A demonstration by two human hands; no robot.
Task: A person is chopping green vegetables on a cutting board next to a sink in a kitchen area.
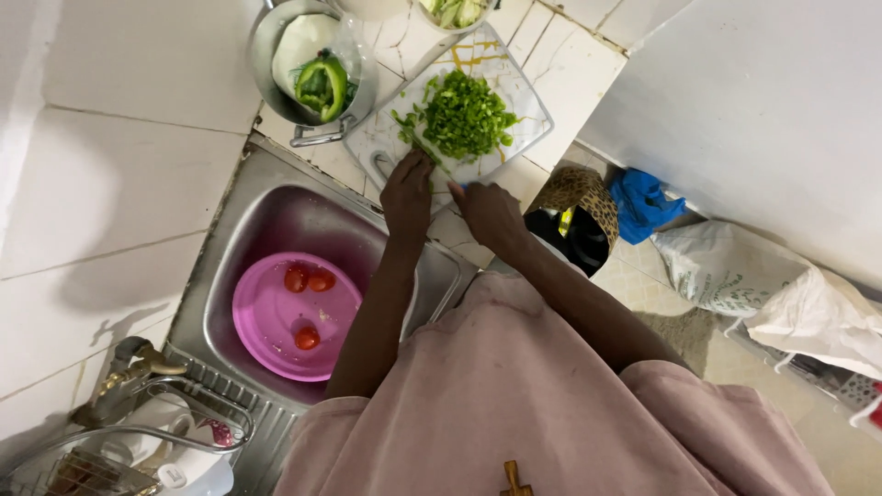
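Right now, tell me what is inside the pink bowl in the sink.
Three red tomatoes lie in the pink bowl. The left arm covers the bowl's right edge, so anything there cannot be seen.

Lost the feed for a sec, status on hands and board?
Left hand steadying chopped green pepper on white cutting board. Right hand at board edge, grip unclear. Pot crowds the board's left.

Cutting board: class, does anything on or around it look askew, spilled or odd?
Yes. The cutting board lies slanted to the counter's tile lines, and a few bits stray from the chopped green pile toward its left edge. Yellowish streaks mark its far end.
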